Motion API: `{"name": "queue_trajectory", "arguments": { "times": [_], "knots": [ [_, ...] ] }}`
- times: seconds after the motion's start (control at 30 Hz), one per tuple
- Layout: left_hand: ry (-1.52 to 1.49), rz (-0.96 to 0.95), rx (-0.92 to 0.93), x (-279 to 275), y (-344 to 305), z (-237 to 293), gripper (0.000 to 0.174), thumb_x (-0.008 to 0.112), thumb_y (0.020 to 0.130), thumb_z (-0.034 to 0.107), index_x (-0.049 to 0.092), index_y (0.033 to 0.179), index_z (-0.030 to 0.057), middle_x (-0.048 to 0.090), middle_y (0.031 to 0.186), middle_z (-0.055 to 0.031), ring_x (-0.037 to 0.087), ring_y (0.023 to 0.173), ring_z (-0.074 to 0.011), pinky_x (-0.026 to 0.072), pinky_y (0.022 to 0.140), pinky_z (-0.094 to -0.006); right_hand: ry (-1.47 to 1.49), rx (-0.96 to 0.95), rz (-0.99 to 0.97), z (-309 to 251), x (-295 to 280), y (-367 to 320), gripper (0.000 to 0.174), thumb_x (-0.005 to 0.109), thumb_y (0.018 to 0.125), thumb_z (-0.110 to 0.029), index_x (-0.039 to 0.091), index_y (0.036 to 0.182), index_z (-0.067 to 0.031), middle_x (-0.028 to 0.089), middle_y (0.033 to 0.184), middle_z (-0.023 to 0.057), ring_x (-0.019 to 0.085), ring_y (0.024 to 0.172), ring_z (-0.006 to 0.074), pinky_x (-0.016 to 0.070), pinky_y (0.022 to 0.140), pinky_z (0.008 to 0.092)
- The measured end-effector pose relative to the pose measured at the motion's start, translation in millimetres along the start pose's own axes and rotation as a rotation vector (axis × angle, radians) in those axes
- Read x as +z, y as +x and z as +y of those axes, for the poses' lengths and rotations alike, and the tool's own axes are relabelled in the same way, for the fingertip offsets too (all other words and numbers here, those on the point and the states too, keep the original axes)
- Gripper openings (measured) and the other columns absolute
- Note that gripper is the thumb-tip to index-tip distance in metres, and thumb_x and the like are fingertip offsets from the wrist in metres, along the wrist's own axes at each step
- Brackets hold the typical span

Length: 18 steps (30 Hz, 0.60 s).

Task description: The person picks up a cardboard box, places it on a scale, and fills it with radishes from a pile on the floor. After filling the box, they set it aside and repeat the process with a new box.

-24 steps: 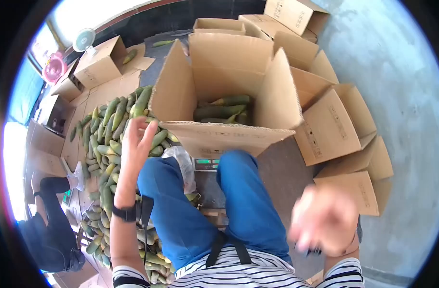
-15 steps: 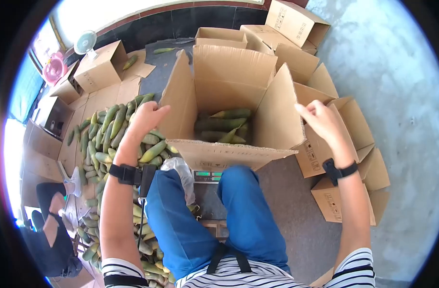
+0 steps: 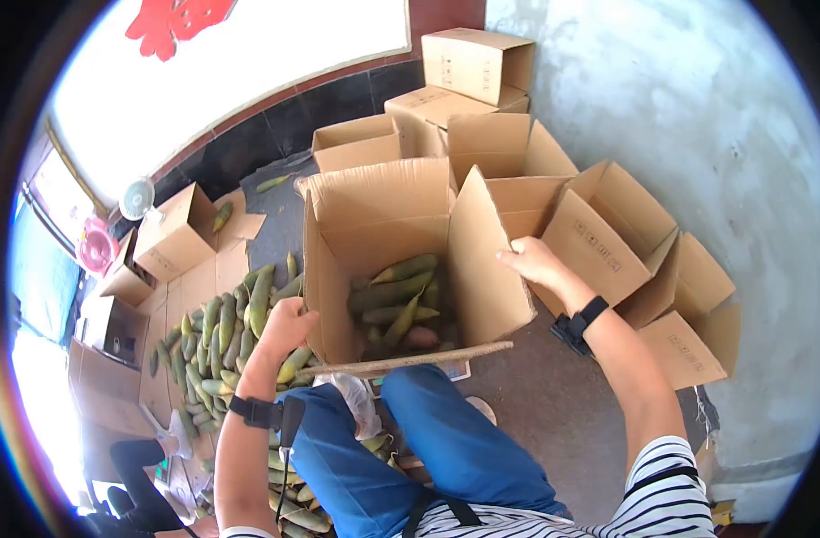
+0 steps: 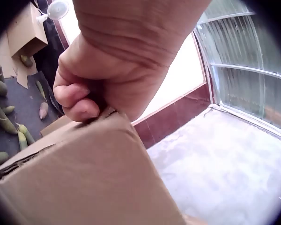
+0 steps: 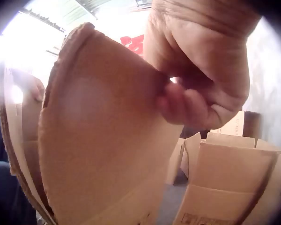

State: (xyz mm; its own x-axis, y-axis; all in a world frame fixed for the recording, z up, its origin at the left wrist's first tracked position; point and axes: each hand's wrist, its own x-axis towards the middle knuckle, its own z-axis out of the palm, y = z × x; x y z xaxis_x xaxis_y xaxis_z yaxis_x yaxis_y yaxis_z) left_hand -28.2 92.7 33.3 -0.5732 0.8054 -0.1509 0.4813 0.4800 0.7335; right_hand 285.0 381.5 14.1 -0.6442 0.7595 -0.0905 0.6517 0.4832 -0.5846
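Note:
A tall open cardboard box (image 3: 383, 211) stands in front of the person's knees, its flaps up. Several long green radishes (image 3: 388, 296) and one reddish piece (image 3: 421, 338) lie at its bottom. My left hand (image 3: 286, 330) pinches the top edge of the left flap, fingers curled against the cardboard (image 4: 84, 173) in the left wrist view. On the opposite side, my right hand (image 3: 531, 262) grips the edge of the right flap (image 5: 107, 126) between thumb and fingers. A scale (image 3: 459, 369) shows only partly under the box's front edge.
A large heap of green radishes (image 3: 215, 336) covers the floor at left. Other open cartons (image 3: 598, 238) line the right and back. A clear plastic bag (image 3: 356, 403) lies by the left knee. Another person (image 3: 146, 484) sits at lower left, near a fan (image 3: 137, 199).
Both hands came from beside the box, the right from far lower right, onto its side flaps. The box has come nearer the person's lap, covering more of the scale. The head view has lifted.

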Motion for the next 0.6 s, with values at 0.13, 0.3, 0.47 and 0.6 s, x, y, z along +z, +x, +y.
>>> {"name": "queue_trajectory", "arguments": {
  "times": [0.13, 0.3, 0.47, 0.6],
  "knots": [
    [-0.102, -0.149, 0.043, 9, -22, 48, 0.015, 0.06, 0.079, 0.014, 0.061, 0.076, -0.0009, 0.051, 0.056, -0.0005, 0.053, 0.051, -0.0105, 0.0433, 0.042, -0.0285, 0.161, 0.062, 0.1, 50, 7, -51, 0.043, 0.062, 0.082, -0.036, 0.058, 0.071, 0.0056, 0.057, 0.065, 0.0226, 0.058, 0.06, 0.0282, 0.0441, 0.06, 0.0427],
    [0.196, -0.256, 0.457, 53, -11, 97, 0.013, 0.06, 0.079, 0.009, 0.057, 0.074, -0.0028, 0.043, 0.055, 0.001, 0.04, 0.053, -0.0052, 0.0342, 0.045, -0.0283, 0.284, 0.255, 0.26, 97, -19, -193, 0.047, 0.063, 0.083, -0.039, 0.055, 0.068, 0.0044, 0.05, 0.058, 0.0192, 0.048, 0.055, 0.0185, 0.0418, 0.055, 0.0397],
    [0.079, -0.578, 0.505, 129, -89, 180, 0.013, 0.06, 0.08, 0.007, 0.054, 0.073, -0.0027, 0.039, 0.053, -0.003, 0.042, 0.053, -0.0069, 0.0352, 0.046, -0.0295, 0.304, 0.529, 0.487, 133, -16, -374, 0.043, 0.062, 0.086, -0.036, 0.056, 0.07, 0.0029, 0.046, 0.056, 0.017, 0.046, 0.055, 0.0168, 0.0409, 0.054, 0.0378],
    [0.058, -0.711, 0.823, 228, -138, 184, 0.015, 0.061, 0.08, 0.009, 0.053, 0.073, -0.0015, 0.051, 0.058, -0.015, 0.053, 0.053, -0.0275, 0.0405, 0.049, -0.0377, 0.297, 0.75, 0.708, 148, -2, -505, 0.038, 0.061, 0.088, -0.032, 0.058, 0.074, 0.0029, 0.047, 0.059, 0.0153, 0.044, 0.056, 0.0155, 0.0404, 0.053, 0.0367]
  ]
}}
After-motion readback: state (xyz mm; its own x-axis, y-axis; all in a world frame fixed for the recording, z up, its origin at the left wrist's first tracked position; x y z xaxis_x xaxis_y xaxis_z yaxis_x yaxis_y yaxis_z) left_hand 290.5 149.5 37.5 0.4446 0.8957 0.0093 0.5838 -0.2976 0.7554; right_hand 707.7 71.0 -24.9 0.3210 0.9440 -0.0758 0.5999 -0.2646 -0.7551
